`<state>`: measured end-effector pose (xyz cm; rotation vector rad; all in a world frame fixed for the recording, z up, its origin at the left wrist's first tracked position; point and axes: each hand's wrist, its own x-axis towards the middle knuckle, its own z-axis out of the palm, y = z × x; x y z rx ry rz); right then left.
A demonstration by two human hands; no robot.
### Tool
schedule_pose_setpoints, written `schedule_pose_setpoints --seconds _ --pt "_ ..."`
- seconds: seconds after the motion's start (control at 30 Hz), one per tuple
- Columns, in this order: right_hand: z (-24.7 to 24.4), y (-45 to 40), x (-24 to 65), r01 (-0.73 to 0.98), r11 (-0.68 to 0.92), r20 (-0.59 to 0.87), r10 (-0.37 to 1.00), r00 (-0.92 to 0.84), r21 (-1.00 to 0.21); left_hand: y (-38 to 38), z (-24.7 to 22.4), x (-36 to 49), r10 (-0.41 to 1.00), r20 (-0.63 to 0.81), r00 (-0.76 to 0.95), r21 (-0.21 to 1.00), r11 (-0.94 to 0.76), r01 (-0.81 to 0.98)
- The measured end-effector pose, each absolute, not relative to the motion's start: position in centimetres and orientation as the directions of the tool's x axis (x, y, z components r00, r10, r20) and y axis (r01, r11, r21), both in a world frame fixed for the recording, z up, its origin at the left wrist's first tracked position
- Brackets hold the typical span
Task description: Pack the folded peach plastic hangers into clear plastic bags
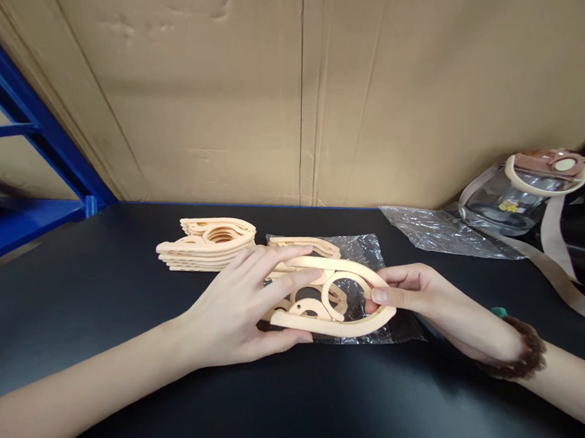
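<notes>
Between my hands is a peach-coloured plastic folding hanger point(349, 328), folded up, with a curved outer frame and a round inner hook. My right hand point(415, 294) pinches its rounded end between thumb and fingers. Across its other end lies my left hand point(246, 302), fingers over the upper bar and thumb at the lower edge. Under the held hanger, more folded hangers point(315, 244) rest on a clear plastic bag point(368, 249), partly hidden. To the left, beyond my left hand, stands a neat stack of several matching hangers point(204, 256).
A black tabletop point(92, 285) carries everything. At the back right, another clear plastic bag point(436, 230) lies beside a transparent bottle point(523, 208) with a brown lid and a beige strap point(557, 231). Cardboard point(206, 93) walls the back; a blue metal frame point(62, 136) stands left.
</notes>
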<state>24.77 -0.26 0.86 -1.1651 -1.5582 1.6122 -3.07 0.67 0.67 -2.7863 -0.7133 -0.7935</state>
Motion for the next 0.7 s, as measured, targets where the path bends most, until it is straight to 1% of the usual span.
schedule_pose_setpoints --seconds 0.17,0.3,0.37,0.43,0.47,0.5,0.53,0.57,0.63,0.67,0.7 --pt "0.7 -0.2 24.9 0.158 -0.084 -0.145 0.89 -0.432 -0.984 0.5 0.4 -2.9 0.44 0.546 0.713 0.044 -0.865 0.499" --pt "0.8 -0.2 24.9 0.151 -0.048 -0.114 0.878 -0.466 -0.987 0.5 0.3 -2.9 0.413 0.567 0.712 0.019 -0.871 0.491" --pt "0.9 -0.3 24.8 0.183 0.013 -0.077 0.878 -0.473 -0.983 0.5 0.4 -3.0 0.393 0.584 0.71 0.004 -0.876 0.483" --pt "0.9 -0.5 24.6 0.259 0.149 0.02 0.896 -0.444 -0.954 0.4 0.6 -3.0 0.381 0.593 0.709 0.005 -0.882 0.471" --pt "0.9 -0.7 24.6 0.314 0.251 0.1 0.899 -0.426 -0.916 0.3 0.6 -2.9 0.379 0.595 0.709 0.009 -0.885 0.465" --pt "0.8 -0.9 24.5 0.374 0.37 0.2 0.885 -0.421 -0.85 0.2 0.7 -2.9 0.379 0.594 0.71 0.014 -0.887 0.462" --pt "0.8 -1.2 24.5 0.432 0.495 0.304 0.846 -0.439 -0.754 0.1 0.8 -2.8 0.38 0.594 0.709 0.017 -0.887 0.461" --pt "0.7 -1.5 24.5 0.482 0.607 0.391 0.787 -0.477 -0.632 -0.1 0.8 -2.6 0.386 0.593 0.707 0.024 -0.886 0.464" --pt "0.7 -2.1 24.3 0.545 0.753 0.477 0.657 -0.584 -0.369 -0.4 0.9 -2.4 0.4 0.589 0.702 0.043 -0.884 0.466" --pt "0.7 -2.4 24.2 0.556 0.789 0.489 0.604 -0.629 -0.259 -0.6 0.9 -2.2 0.404 0.585 0.703 0.054 -0.885 0.463" --pt "0.7 -2.7 24.1 0.562 0.808 0.495 0.567 -0.658 -0.178 -0.7 0.8 -2.1 0.409 0.581 0.704 0.065 -0.885 0.461"
